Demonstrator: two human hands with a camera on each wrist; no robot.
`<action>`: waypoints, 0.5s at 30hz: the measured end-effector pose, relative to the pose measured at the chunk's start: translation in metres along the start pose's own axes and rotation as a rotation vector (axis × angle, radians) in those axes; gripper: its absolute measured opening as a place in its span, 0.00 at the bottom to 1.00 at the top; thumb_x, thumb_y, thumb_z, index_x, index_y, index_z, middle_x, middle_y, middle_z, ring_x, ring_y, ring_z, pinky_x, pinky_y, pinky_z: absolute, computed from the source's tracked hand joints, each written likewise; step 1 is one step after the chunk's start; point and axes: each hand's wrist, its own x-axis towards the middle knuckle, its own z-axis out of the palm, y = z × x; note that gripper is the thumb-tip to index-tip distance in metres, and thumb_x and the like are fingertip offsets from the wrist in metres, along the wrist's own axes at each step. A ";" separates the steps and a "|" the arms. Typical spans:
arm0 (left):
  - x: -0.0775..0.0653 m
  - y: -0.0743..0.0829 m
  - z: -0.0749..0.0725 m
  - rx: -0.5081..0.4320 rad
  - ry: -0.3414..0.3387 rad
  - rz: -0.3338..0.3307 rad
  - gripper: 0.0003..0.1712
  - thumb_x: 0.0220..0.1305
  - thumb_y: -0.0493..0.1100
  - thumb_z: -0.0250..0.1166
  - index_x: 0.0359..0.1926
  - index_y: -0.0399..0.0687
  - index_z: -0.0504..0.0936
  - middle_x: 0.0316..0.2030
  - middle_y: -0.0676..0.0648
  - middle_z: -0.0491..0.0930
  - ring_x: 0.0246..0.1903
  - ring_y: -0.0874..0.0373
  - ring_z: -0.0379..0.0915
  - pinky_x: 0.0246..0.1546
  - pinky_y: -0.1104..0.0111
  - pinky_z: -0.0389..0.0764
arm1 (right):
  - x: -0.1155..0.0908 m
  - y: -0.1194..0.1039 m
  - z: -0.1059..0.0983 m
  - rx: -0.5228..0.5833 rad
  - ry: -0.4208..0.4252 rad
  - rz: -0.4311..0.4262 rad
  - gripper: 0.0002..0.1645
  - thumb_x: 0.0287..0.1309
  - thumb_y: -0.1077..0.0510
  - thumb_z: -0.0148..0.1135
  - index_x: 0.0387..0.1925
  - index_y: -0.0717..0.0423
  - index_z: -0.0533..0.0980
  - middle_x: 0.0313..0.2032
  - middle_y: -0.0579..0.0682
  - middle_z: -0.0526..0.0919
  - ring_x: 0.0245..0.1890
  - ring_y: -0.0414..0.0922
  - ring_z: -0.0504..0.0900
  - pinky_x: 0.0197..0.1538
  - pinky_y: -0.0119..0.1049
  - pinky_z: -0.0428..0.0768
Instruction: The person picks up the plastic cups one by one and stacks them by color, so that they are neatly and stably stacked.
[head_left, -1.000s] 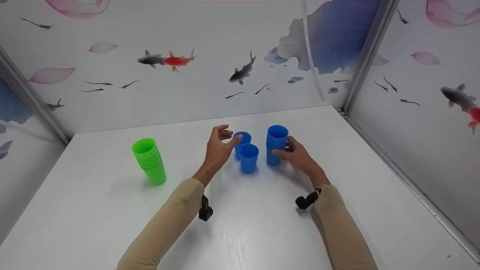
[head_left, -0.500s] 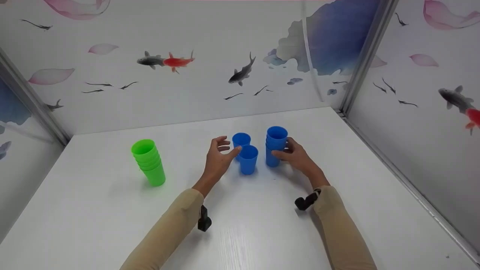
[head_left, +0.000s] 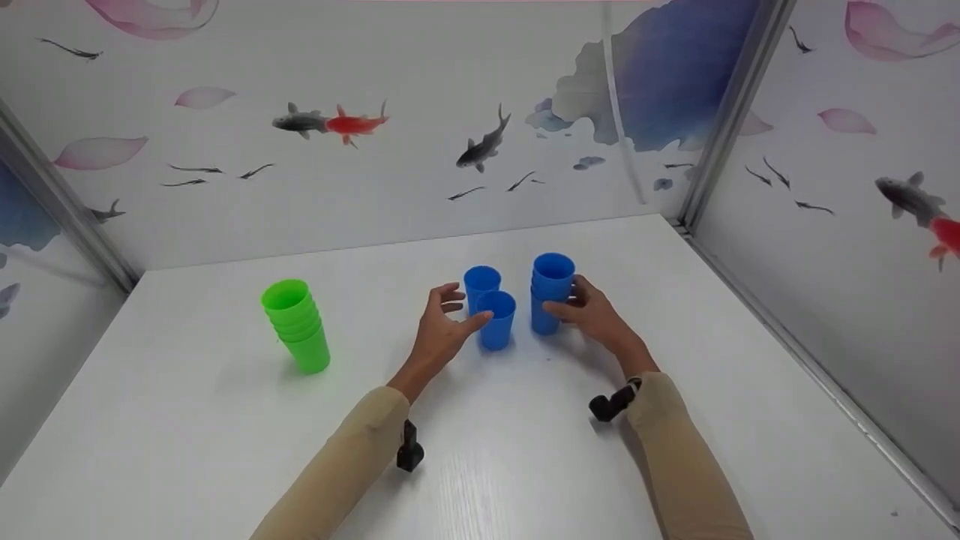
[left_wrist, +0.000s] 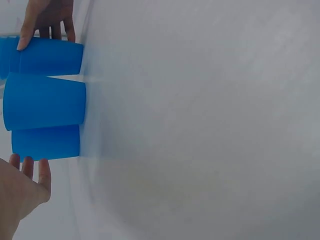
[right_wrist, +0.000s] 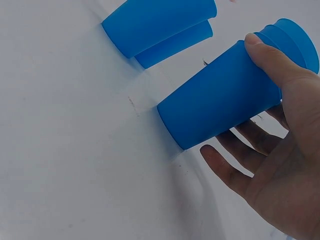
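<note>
Two blue cups stand upright near the table's middle, a front cup (head_left: 497,330) and a back cup (head_left: 481,278) partly hidden behind it. My left hand (head_left: 437,334) is just left of them with fingers spread. Its thumb overlaps the front cup in the head view, while its fingertips come right up to the back cup in the left wrist view. Farther right, my right hand (head_left: 600,315) grips a stack of nested blue cups (right_wrist: 220,95), thumb on the near side and fingers around the other. The stack stands upright on the table.
A leaning stack of nested green cups (head_left: 307,337) stands on the white table (head_left: 480,465) to the left. White panels printed with fish and petals (head_left: 375,195) enclose the table at the back and sides. Black wrist cameras (head_left: 409,454) sit on both sleeves.
My left hand has drawn slightly toward me, and its thumb has come from the back cup's rim to overlap the front cup. The right hand and the cups stay in place.
</note>
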 end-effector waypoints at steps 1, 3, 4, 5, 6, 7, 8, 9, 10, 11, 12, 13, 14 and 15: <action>0.000 -0.001 0.002 0.005 -0.006 0.001 0.47 0.58 0.58 0.73 0.71 0.46 0.61 0.66 0.40 0.71 0.67 0.45 0.68 0.65 0.51 0.77 | 0.000 0.000 0.000 0.001 -0.001 -0.001 0.63 0.53 0.29 0.68 0.78 0.48 0.48 0.76 0.59 0.58 0.73 0.59 0.64 0.72 0.57 0.69; 0.000 -0.002 0.005 0.012 -0.018 -0.003 0.48 0.58 0.58 0.73 0.71 0.46 0.61 0.66 0.41 0.71 0.67 0.46 0.68 0.65 0.51 0.76 | 0.000 0.001 0.000 -0.001 0.001 -0.003 0.62 0.53 0.29 0.68 0.78 0.49 0.49 0.76 0.59 0.58 0.73 0.59 0.64 0.72 0.57 0.69; 0.000 -0.002 0.007 0.014 -0.021 -0.004 0.48 0.58 0.58 0.73 0.71 0.46 0.61 0.66 0.41 0.71 0.67 0.46 0.68 0.65 0.51 0.76 | 0.000 0.001 0.000 -0.002 0.001 -0.002 0.62 0.53 0.29 0.68 0.78 0.49 0.49 0.76 0.59 0.58 0.73 0.59 0.64 0.72 0.57 0.69; 0.000 -0.002 0.008 0.017 -0.023 -0.006 0.47 0.58 0.57 0.73 0.71 0.46 0.61 0.67 0.41 0.71 0.67 0.46 0.68 0.65 0.51 0.76 | 0.000 0.001 0.000 -0.002 0.001 -0.005 0.62 0.53 0.29 0.68 0.78 0.49 0.49 0.76 0.59 0.58 0.73 0.59 0.64 0.71 0.57 0.70; 0.000 -0.002 0.010 0.014 -0.025 -0.007 0.47 0.58 0.57 0.73 0.71 0.46 0.61 0.67 0.41 0.71 0.67 0.46 0.68 0.66 0.51 0.75 | 0.001 0.001 0.000 -0.003 0.001 -0.007 0.62 0.54 0.30 0.68 0.78 0.49 0.49 0.76 0.60 0.59 0.73 0.59 0.64 0.71 0.57 0.70; 0.000 -0.002 0.011 0.009 -0.027 -0.009 0.47 0.58 0.57 0.73 0.71 0.46 0.61 0.67 0.41 0.70 0.68 0.46 0.67 0.66 0.51 0.75 | 0.001 0.001 0.000 -0.002 0.002 -0.009 0.62 0.54 0.30 0.68 0.78 0.49 0.49 0.76 0.60 0.59 0.73 0.59 0.64 0.71 0.57 0.70; 0.000 -0.002 0.013 0.004 -0.027 -0.011 0.47 0.58 0.56 0.73 0.71 0.46 0.61 0.67 0.41 0.70 0.68 0.46 0.67 0.66 0.51 0.75 | 0.001 0.001 0.000 -0.002 0.002 -0.011 0.62 0.54 0.30 0.68 0.78 0.50 0.49 0.76 0.60 0.59 0.73 0.59 0.64 0.71 0.56 0.70; 0.000 -0.002 0.014 0.001 -0.027 -0.011 0.46 0.59 0.56 0.73 0.71 0.46 0.61 0.68 0.41 0.70 0.68 0.46 0.67 0.67 0.51 0.74 | 0.002 0.001 0.000 -0.001 0.001 -0.013 0.61 0.55 0.31 0.68 0.78 0.50 0.48 0.76 0.60 0.59 0.73 0.59 0.64 0.71 0.56 0.71; 0.000 -0.002 0.016 -0.005 -0.028 -0.012 0.46 0.59 0.56 0.73 0.71 0.46 0.61 0.68 0.41 0.69 0.69 0.46 0.66 0.67 0.51 0.74 | 0.002 0.001 0.000 -0.001 0.000 -0.015 0.61 0.55 0.31 0.68 0.78 0.50 0.48 0.76 0.61 0.59 0.73 0.60 0.64 0.71 0.56 0.71; -0.001 -0.001 0.017 -0.009 -0.029 -0.013 0.46 0.59 0.56 0.73 0.71 0.46 0.61 0.69 0.41 0.69 0.69 0.46 0.66 0.68 0.51 0.73 | 0.002 0.001 0.000 0.000 0.000 -0.017 0.61 0.56 0.32 0.68 0.78 0.50 0.48 0.76 0.61 0.59 0.73 0.60 0.64 0.71 0.56 0.71; -0.001 -0.001 0.018 -0.011 -0.031 -0.013 0.46 0.59 0.56 0.73 0.71 0.46 0.60 0.69 0.42 0.68 0.69 0.46 0.66 0.68 0.51 0.73 | 0.002 0.001 0.000 -0.001 0.001 -0.014 0.61 0.56 0.32 0.68 0.78 0.50 0.48 0.76 0.61 0.59 0.73 0.60 0.64 0.71 0.56 0.71; -0.001 -0.001 0.019 -0.010 -0.033 -0.013 0.47 0.59 0.56 0.73 0.71 0.46 0.60 0.69 0.42 0.68 0.69 0.46 0.66 0.68 0.51 0.73 | 0.002 0.001 0.000 -0.002 0.001 -0.012 0.61 0.56 0.32 0.68 0.78 0.50 0.48 0.75 0.61 0.59 0.73 0.59 0.64 0.71 0.56 0.71; -0.001 -0.001 0.021 -0.007 -0.033 -0.012 0.47 0.59 0.56 0.73 0.71 0.46 0.60 0.70 0.42 0.68 0.69 0.46 0.66 0.69 0.52 0.73 | 0.002 0.001 0.000 -0.006 0.002 -0.010 0.61 0.56 0.32 0.68 0.78 0.50 0.48 0.75 0.61 0.59 0.73 0.59 0.64 0.71 0.56 0.70; -0.002 -0.001 0.022 -0.005 -0.033 -0.012 0.47 0.58 0.57 0.73 0.71 0.47 0.60 0.70 0.42 0.67 0.69 0.46 0.65 0.69 0.52 0.73 | 0.002 0.001 0.000 -0.008 0.003 -0.007 0.61 0.55 0.31 0.68 0.78 0.50 0.49 0.75 0.61 0.60 0.73 0.59 0.64 0.71 0.56 0.70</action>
